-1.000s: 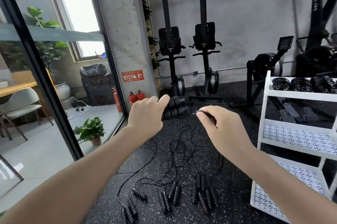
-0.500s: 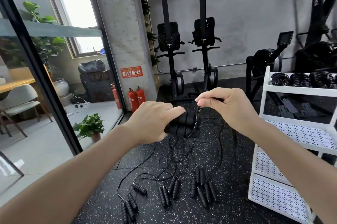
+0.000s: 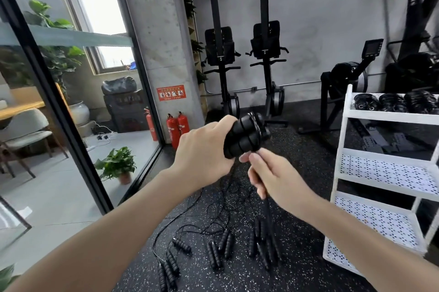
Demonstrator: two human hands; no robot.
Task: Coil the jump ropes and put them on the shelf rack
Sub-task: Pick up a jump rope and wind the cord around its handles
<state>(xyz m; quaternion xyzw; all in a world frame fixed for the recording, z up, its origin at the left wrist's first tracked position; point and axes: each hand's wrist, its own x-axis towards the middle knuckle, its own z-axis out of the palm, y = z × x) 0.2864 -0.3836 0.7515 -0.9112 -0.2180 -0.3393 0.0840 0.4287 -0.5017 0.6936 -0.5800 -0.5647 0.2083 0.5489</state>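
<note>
The left hand (image 3: pixel 202 149) is gripping two jump-rope handles (image 3: pixel 242 139) together at chest height; the right hand (image 3: pixel 273 180) is pinching the cord (image 3: pixel 267 206) just below. Slack trailing into the floor tangle (image 3: pixel 228 199) could snag the winding.

loose jump ropes (image 3: pixel 221 246) lie on the floor (image 3: pixel 297 265), left of the shelf rack (image 3: pixel 389 172). coiled ropes (image 3: pixel 394 102) sit on its top shelf. fire extinguishers (image 3: pixel 177 128) stand behind, by the pillar (image 3: pixel 159 37).
</note>
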